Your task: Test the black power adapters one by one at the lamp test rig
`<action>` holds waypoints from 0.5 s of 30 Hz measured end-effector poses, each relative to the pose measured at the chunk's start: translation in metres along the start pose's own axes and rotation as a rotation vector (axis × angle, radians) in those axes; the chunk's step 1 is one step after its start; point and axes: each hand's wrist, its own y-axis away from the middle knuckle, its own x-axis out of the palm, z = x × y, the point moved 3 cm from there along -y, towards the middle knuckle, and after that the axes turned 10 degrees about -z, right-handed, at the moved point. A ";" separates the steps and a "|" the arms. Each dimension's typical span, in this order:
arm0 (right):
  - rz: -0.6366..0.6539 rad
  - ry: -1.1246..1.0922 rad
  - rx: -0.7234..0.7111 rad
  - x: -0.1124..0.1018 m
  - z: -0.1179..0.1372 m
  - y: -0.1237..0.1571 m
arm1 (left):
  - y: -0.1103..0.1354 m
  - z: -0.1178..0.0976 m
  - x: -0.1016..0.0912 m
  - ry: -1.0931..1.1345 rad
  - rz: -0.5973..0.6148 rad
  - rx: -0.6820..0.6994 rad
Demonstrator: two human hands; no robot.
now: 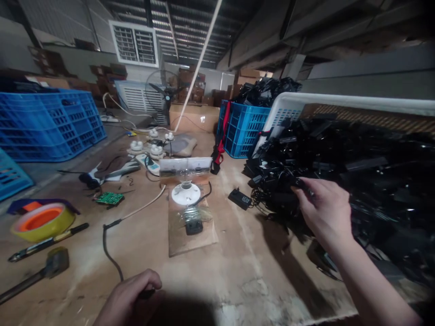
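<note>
From my head camera, I see my right hand (324,210) over the near edge of a heap of black adapters (322,154), its thumb and first finger drawn close together against the dark pieces. Whether those fingers (314,183) have hold of one, I cannot tell. The heap fills a white basket (343,98) at my right and spreads onto the counter (234,267). One adapter (239,199) lies apart on the wood, just left of the heap.

My left hand (131,292) is low in front of me, its fingers curled around a dark piece (147,293), mostly hidden. Near it, a black cord (109,249) runs along the counter.

Ahead of me, a wooden board (176,242) carries a white lamp holder (185,194) and a small black socket (194,227). On my left lie a green circuit board (109,198), a yellow tape roll (41,233) and a pen (50,242).
</note>
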 end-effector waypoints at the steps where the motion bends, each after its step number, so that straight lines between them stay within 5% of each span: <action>1: -0.068 -0.070 -0.053 -0.006 0.012 0.002 | 0.000 0.000 0.000 0.007 0.016 -0.014; 4: -0.057 -0.384 -0.269 -0.017 0.067 0.041 | 0.000 -0.003 -0.002 0.030 0.049 -0.052; 8: 0.435 -0.604 -0.381 -0.011 0.137 0.120 | 0.001 -0.009 -0.009 0.022 0.054 -0.051; 10: 0.567 -0.597 -0.357 -0.003 0.155 0.148 | 0.001 -0.014 -0.012 0.008 0.038 -0.023; 15: 0.422 -0.742 -0.333 0.027 0.188 0.191 | 0.001 -0.022 -0.014 -0.008 -0.036 -0.033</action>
